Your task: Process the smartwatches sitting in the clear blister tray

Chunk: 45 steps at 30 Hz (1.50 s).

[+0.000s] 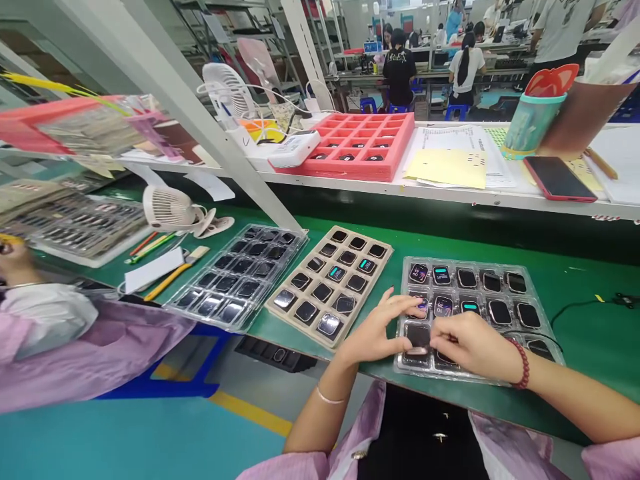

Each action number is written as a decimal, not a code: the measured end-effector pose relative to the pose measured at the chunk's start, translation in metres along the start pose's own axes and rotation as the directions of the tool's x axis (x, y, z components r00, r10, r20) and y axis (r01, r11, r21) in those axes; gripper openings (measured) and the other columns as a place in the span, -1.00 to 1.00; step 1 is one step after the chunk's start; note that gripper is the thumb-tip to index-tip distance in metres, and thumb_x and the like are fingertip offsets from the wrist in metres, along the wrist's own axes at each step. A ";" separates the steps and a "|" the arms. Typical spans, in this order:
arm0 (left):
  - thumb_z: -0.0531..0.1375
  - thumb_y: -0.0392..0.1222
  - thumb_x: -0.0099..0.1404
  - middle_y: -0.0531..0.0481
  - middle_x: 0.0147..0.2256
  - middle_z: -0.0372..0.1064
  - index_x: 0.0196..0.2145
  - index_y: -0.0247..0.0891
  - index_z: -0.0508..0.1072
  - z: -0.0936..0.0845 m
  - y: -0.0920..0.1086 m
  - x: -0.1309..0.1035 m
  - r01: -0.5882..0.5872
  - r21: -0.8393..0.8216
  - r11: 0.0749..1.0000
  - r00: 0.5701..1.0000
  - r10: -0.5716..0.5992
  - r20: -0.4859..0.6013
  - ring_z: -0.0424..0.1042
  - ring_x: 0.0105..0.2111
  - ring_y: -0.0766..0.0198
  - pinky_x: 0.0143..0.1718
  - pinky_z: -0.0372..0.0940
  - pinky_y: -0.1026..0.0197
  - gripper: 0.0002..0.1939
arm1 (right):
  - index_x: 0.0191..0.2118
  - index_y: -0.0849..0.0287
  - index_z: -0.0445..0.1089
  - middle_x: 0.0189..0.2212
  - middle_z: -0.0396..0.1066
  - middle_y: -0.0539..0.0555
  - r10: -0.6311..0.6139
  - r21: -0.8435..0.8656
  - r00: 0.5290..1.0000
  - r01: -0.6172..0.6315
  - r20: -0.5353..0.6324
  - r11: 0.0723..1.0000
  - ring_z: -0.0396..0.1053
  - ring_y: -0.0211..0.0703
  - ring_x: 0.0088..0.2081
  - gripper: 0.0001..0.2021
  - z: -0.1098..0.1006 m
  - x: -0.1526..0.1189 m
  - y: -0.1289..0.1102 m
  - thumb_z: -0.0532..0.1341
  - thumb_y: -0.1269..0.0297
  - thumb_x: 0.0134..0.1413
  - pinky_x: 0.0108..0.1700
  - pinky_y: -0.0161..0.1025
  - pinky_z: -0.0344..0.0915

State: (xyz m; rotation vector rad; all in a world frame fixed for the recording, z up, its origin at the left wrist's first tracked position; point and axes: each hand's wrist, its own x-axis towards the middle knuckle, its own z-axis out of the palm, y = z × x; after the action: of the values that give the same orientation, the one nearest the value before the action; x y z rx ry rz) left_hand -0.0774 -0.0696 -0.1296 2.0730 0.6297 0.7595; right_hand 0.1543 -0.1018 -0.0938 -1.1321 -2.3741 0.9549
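The left hand [383,330] has its fingers spread, the thumb at the lower left edge of a dark-screened watch [417,335]; the right hand [465,340] is curled at that watch's right edge, and I cannot tell whether it pinches it. The hands are just beside each other, with the watch between them at the near left corner of a clear tray [533,287]; whether it is lifted is unclear. More watches lie in the tray's rows beyond and right of the fingers, a few with lit screens.

Left of the left hand, a beige tray [289,315] holds watches, two showing green patches. Farther left lie another clear tray [173,305] of dark pieces and a yellow-handled brush [175,280], with a small fan [167,208] behind them. A black cable [575,307] lies right of the right hand. Beyond both hands, a raised shelf [445,200] carries a red compartment box [395,160], a phone [560,179] and a turquoise cup [533,127]. A co-worker's hand [17,263] is at the far left.
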 end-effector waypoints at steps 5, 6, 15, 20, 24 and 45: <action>0.27 0.00 0.24 0.01 0.09 0.27 0.28 -0.04 0.09 0.011 0.001 -0.001 0.021 -0.002 1.000 1.000 -0.020 0.017 0.27 0.07 0.21 0.31 -0.49 -0.05 -0.28 | -0.41 0.23 0.31 -0.62 0.21 -0.06 0.121 0.053 0.974 -0.113 -0.190 0.992 0.13 -0.35 -0.58 -0.76 -0.008 0.005 0.015 0.05 0.25 0.24 -0.47 -0.38 -0.01; 0.26 -0.06 0.26 0.02 0.07 0.28 0.28 -0.03 0.09 0.013 0.001 -0.001 0.030 -0.012 0.999 0.999 -0.030 0.011 0.32 0.00 0.24 0.32 -0.46 -0.06 -0.30 | -0.41 0.23 0.31 -0.62 0.21 -0.05 0.128 0.028 0.973 -0.125 -0.191 0.992 0.14 -0.34 -0.57 -0.76 -0.008 0.005 0.018 0.05 0.25 0.23 -0.47 -0.37 -0.02; 0.27 -0.08 0.25 0.01 -0.10 0.38 0.19 -0.10 0.27 0.014 -0.001 -0.006 0.061 -0.074 0.995 0.998 -0.062 -0.009 0.35 -0.05 0.24 0.31 -0.42 -0.10 -0.43 | -0.40 0.20 0.30 -0.61 0.22 -0.09 0.124 -0.084 0.980 -0.138 -0.153 0.987 0.16 -0.34 -0.55 -0.75 -0.003 0.003 0.018 0.03 0.22 0.25 -0.43 -0.35 -0.02; 0.27 -0.10 0.26 0.02 -0.05 0.39 0.19 -0.10 0.26 0.013 0.003 -0.005 0.021 -0.102 0.995 1.000 -0.022 -0.015 0.37 -0.05 0.25 0.31 -0.43 -0.06 -0.44 | -0.38 0.17 0.30 -0.58 0.25 -0.10 0.075 -0.146 0.981 -0.102 -0.177 0.984 0.16 -0.33 -0.55 -0.76 0.002 0.001 0.017 0.02 0.20 0.27 -0.44 -0.33 -0.05; 0.26 -0.07 0.27 0.00 -0.02 0.37 0.18 -0.11 0.28 0.012 0.004 -0.006 -0.005 -0.108 0.994 1.000 0.003 -0.021 0.36 -0.04 0.23 0.31 -0.43 -0.07 -0.46 | -0.38 0.17 0.30 -0.56 0.28 -0.11 0.058 -0.165 0.980 -0.090 -0.189 0.982 0.17 -0.34 -0.54 -0.76 0.003 -0.002 0.016 0.02 0.21 0.27 -0.45 -0.33 -0.06; 0.12 -0.42 0.31 0.09 -0.21 0.45 0.10 -0.14 0.29 0.023 0.015 -0.003 -0.072 -0.031 0.997 0.980 0.064 -0.190 0.42 -0.14 0.35 0.31 -0.34 -0.10 -0.58 | -0.32 0.15 0.34 -0.51 0.33 -0.13 0.051 -0.248 0.928 -0.151 -0.369 0.957 0.28 -0.33 -0.50 -0.79 -0.010 -0.005 0.022 0.06 0.21 0.30 -0.43 -0.32 0.02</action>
State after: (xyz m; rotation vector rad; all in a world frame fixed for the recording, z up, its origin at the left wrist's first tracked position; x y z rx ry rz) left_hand -0.0610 -0.0917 -0.1286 2.0114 0.6455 1.0091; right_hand 0.1749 -0.0917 -0.1024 -1.4062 -2.2012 0.4049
